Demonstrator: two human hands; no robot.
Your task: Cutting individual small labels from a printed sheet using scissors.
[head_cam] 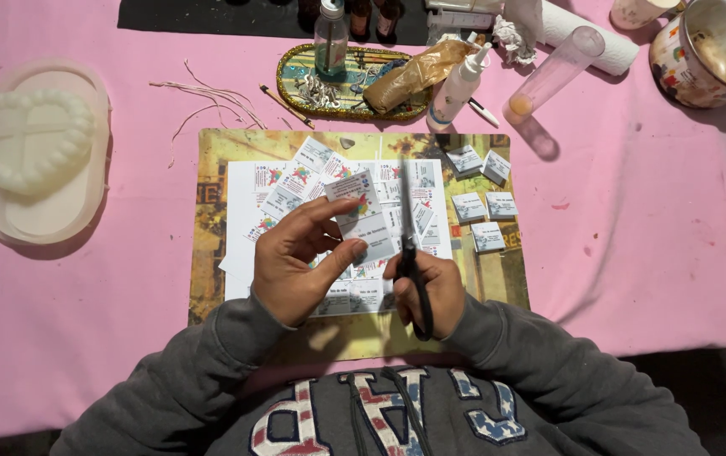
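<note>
My left hand (295, 262) pinches a small strip of printed paper cards (361, 218) between thumb and fingers, held above a yellow mat (211, 253). My right hand (430, 291) grips black scissors (407, 245), blades pointing away from me beside the strip's right edge. Under both hands lies a white sheet (241, 211) covered with several loose cut cards. A few folded cards (483, 207) lie in a group on the mat's right part.
A pink cloth (650, 219) covers the table. A white heart-shaped mould (29, 143) on an oval tray sits far left. Behind the mat stand an oval tray with a glass bottle (330, 42), a white squeeze bottle (457, 89), a clear tube (553, 74), wicks (203, 97) and a stained cup (709, 51).
</note>
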